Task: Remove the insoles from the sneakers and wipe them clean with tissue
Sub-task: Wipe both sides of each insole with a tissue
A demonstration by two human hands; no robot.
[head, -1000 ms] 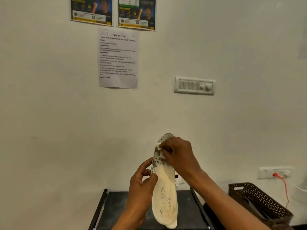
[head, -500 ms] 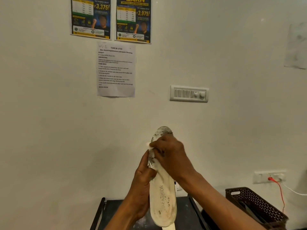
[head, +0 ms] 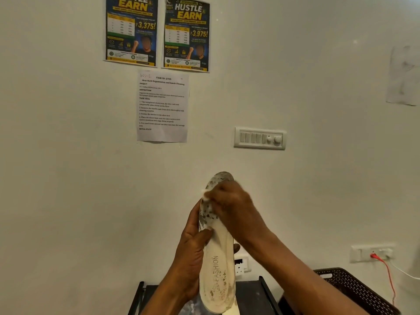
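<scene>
Head view: the insole [head: 217, 258] is held upright before the wall [head: 68, 178], toe end up, above a black rack [head: 268, 294]. L hand [head: 193, 258] grips its mid section, thumb across the front, fingers curled behind. R hand [head: 231, 205], blurred, is on the speckled toe part, fingers bunched, pinching a small white tissue [head: 205, 196] vs. the insole edge. Heel end reads "FASHION", w/ brown stains. Dark perforated basket [head: 354, 289] at lower right. On the wall: 2 posters [head: 131, 30], task sheet [head: 162, 105], switch panel [head: 260, 138], socket [head: 363, 253] w/ red plug [head: 373, 255].
</scene>
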